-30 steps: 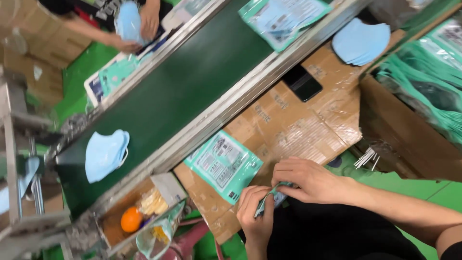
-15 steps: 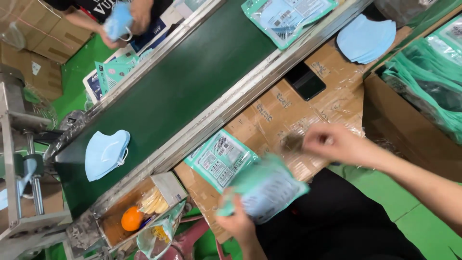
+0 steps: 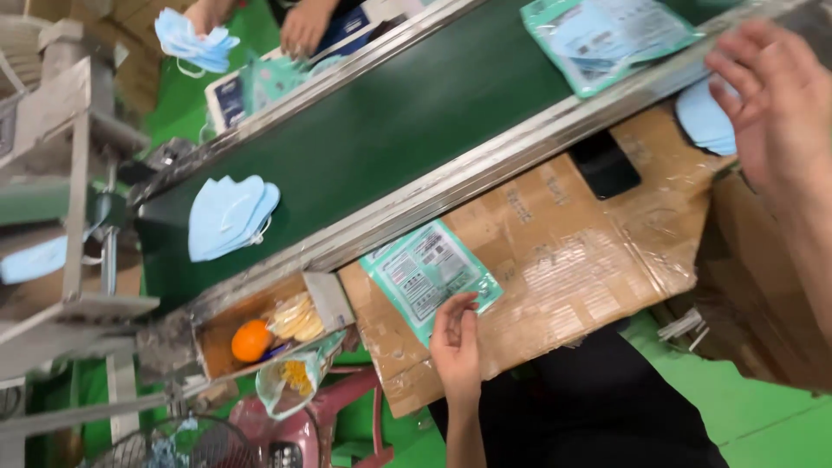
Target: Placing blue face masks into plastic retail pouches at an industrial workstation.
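Head view shows my left hand [image 3: 458, 345] resting with loose, open fingers on the edge of a teal pouch [image 3: 428, 276] that lies flat on the cardboard worktop [image 3: 589, 251], just beside the green belt [image 3: 416, 130]. My right hand [image 3: 776, 100] hangs spread open, gripping nothing, over a stack of blue masks [image 3: 704, 117]. Another blue mask [image 3: 230, 215] lies on the belt. Across it, another person's hand [image 3: 303, 28] works.
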